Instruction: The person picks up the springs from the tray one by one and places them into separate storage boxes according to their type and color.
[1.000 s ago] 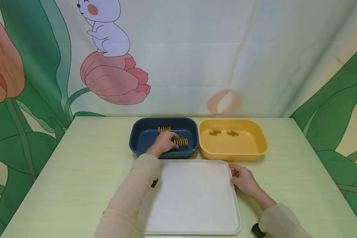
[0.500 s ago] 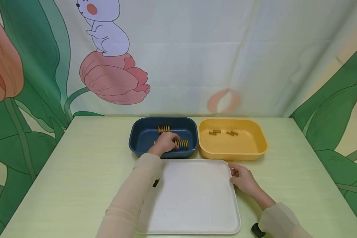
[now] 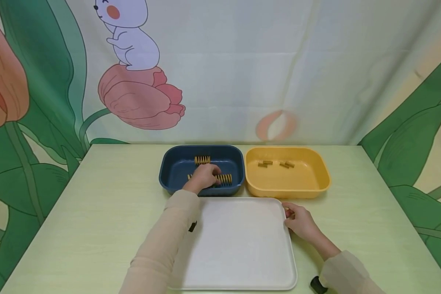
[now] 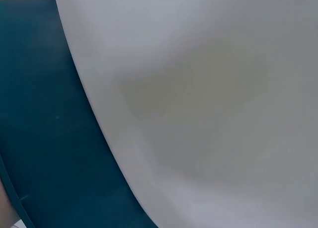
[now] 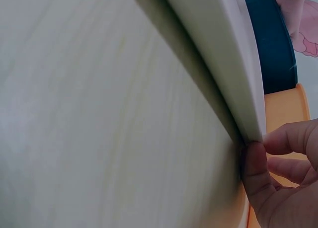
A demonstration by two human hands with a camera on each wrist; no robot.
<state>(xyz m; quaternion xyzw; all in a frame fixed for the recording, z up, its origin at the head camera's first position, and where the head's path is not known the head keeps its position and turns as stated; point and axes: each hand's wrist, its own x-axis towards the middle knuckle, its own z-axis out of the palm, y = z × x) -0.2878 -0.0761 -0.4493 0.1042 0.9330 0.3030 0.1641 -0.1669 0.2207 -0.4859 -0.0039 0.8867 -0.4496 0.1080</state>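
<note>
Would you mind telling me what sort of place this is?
Probably a staged tabletop recording setup, not a workshop: a printed cartoon backdrop hangs behind a pale green table with a blue bin, a yellow bin and a white tray.

A pale green tabletop [image 3: 95, 212] with faint wood grain fills the foreground; behind it hangs a curtain [image 3: 279, 61] printed with green leaves, pink tulips and a white rabbit [image 3: 130, 34]; light is soft and even.

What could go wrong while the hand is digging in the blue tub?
The left hand reaches among loose yellow springs in the blue tub; one might slip or roll away. The sleeve crosses the white tray, so it could nudge it, though the right hand steadies its edge.
</note>
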